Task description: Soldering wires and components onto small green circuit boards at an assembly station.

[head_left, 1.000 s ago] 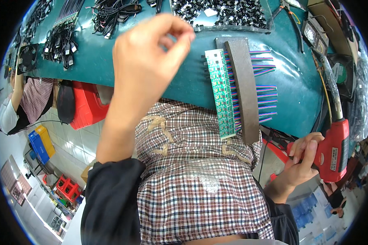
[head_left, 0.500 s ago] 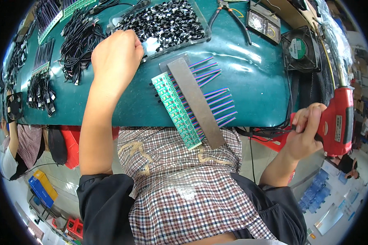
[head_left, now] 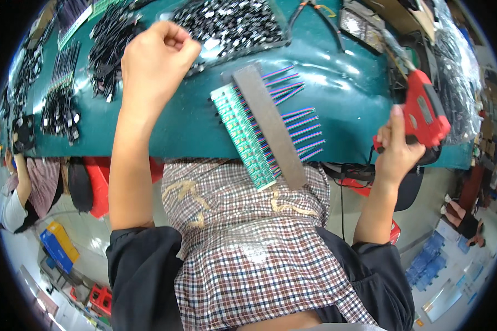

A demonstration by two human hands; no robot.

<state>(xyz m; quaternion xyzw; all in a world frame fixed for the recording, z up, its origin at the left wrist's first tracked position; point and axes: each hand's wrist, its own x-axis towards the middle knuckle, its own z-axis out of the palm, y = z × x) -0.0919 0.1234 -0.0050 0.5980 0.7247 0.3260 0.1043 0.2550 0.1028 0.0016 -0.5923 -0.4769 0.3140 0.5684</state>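
My left hand [head_left: 152, 60] is raised over the near left edge of the clear tray [head_left: 284, 47], fingers pinched together; whatever sits between them is too small or hidden. The tray holds a heap of small black-and-silver connectors [head_left: 232, 25]. My right hand [head_left: 397, 144] grips the handle of a red soldering gun [head_left: 425, 110], tip pointing up and to the left. Between my hands, a green circuit board strip [head_left: 243, 138] lies slanted over the table's front edge. A flat grey-brown bar [head_left: 270, 127] rests across its thin coloured wires [head_left: 303, 129], which fan out to the right.
Bundles of black cables [head_left: 113, 47] lie at the back left of the green table [head_left: 176, 124]. Pliers [head_left: 328, 25] and a soldering stand [head_left: 359, 27] sit at the back right. Clear plastic wrap [head_left: 461, 83] bulges at the right end. Another person's arm [head_left: 23, 179] shows far left.
My right hand has brought the soldering gun up and leftward, tilting its tip to the left. My left hand has turned so its pinched fingers show. The view has shifted slightly.
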